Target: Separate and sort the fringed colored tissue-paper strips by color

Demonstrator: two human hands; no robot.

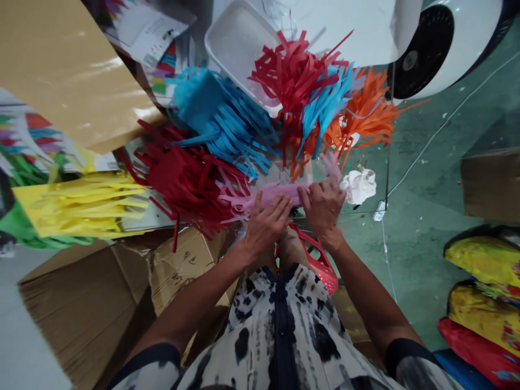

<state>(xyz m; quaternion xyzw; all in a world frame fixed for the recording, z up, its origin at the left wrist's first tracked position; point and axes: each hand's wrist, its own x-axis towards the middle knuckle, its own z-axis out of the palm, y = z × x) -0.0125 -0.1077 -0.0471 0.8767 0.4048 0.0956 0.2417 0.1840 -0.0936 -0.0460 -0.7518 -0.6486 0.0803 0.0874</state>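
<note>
A pink tissue-paper roll (280, 193) with fringed ends lies across the table edge in front of me. My left hand (266, 223) rests on its left part, fingers stretched out flat over the paper and thumb apart. Curled round the right end is my right hand (324, 208), with a pink fringe showing beyond it. Left of the roll lies a dark red fringed paper bundle (182, 173). A blue fringed bundle (223, 114) sits behind that one. Red (294, 70) and orange tassels (368, 105) are spread at the back, with light blue strips (329, 95) between them.
Yellow fringed paper (81, 203) lies at the left, under a tan board (69, 65). A white plastic tray (239, 46) stands at the back. Crumpled white paper (359, 186) is right of my right hand. Cardboard boxes (89, 292) stand below the table; a white cable (430, 138) crosses the floor.
</note>
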